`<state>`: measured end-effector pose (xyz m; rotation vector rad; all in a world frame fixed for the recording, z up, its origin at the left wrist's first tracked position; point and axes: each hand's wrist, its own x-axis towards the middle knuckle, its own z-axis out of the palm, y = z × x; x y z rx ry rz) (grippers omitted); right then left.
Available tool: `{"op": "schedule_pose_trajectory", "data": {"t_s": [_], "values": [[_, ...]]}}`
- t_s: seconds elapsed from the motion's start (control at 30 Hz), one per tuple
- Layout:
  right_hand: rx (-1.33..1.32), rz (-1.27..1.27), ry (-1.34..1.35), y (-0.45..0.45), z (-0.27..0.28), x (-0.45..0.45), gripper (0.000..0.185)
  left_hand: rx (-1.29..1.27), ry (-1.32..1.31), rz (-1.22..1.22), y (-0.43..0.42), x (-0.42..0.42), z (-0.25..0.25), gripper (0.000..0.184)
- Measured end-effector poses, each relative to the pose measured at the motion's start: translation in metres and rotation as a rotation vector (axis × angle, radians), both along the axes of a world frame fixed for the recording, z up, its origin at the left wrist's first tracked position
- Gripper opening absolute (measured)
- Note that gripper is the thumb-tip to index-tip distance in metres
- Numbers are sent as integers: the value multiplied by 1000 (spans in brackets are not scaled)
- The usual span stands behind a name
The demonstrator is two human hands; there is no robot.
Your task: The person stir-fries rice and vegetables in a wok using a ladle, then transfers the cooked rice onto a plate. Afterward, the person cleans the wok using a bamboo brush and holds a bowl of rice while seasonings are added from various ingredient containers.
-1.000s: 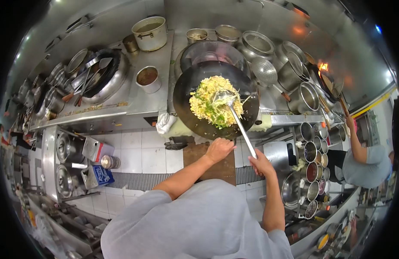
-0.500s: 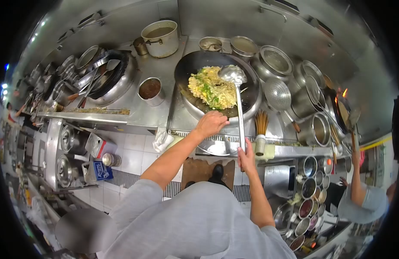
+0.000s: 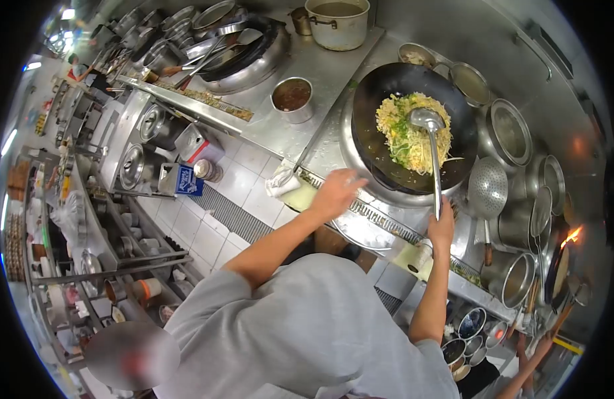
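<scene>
A dark wok (image 3: 367, 120) holds a heap of pale shredded food with yellow and green bits (image 3: 407, 143). My right hand (image 3: 441, 226) is closed round the handle of a long steel ladle (image 3: 436, 163). The ladle's bowl rests against the food inside the wok. My left hand (image 3: 339, 194) hovers over the stove's front edge, left of the wok and apart from its rim. Its fingers are stretched out, slightly blurred, and I see nothing in them. Near it lies a folded white cloth (image 3: 282, 183).
A metal pot of brown sauce (image 3: 292, 98) stands left of the wok, a large pot (image 3: 338, 25) behind it. On the right are a perforated skimmer (image 3: 488, 186), several steel pots (image 3: 517, 279) and a flame (image 3: 573, 236). Another person's arm (image 3: 536, 359) reaches in there.
My view has turned, so the stove appears tilted. My left hand has come away from the wok's near rim, its fingers now extended. My right hand still grips the ladle, its bowl over the food.
</scene>
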<state>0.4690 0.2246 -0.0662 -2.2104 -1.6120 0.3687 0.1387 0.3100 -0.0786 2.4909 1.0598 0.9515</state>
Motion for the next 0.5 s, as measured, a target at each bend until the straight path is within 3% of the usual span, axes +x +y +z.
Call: {"op": "schedule_pose_trajectory", "data": {"t_s": [0.07,0.1,0.13,0.2,0.23,0.33,0.37,0.4,0.5], "values": [[71,-27,353,1,22,-2,62,-60,4,231,-6,-56,-40,60],[174,26,271,-5,2,7,60,-91,52,352,-8,-85,-46,65],[178,21,264,-3,18,-6,60,-122,118,443,-10,-108,-44,71],[-57,-288,750,-10,73,-28,58,-155,246,507,-9,-141,-46,82],[97,-194,798,-10,33,-10,58,-153,308,480,-4,-153,-55,87],[99,-366,569,23,41,-33,59,-210,517,467,8,-165,-81,92],[316,-195,139,42,-65,21,60,-260,551,461,13,-165,-82,91],[109,-378,585,47,33,-46,60,-246,533,441,16,-164,-83,91],[24,-351,565,61,42,-73,61,-258,558,452,17,-168,-82,81]]}}
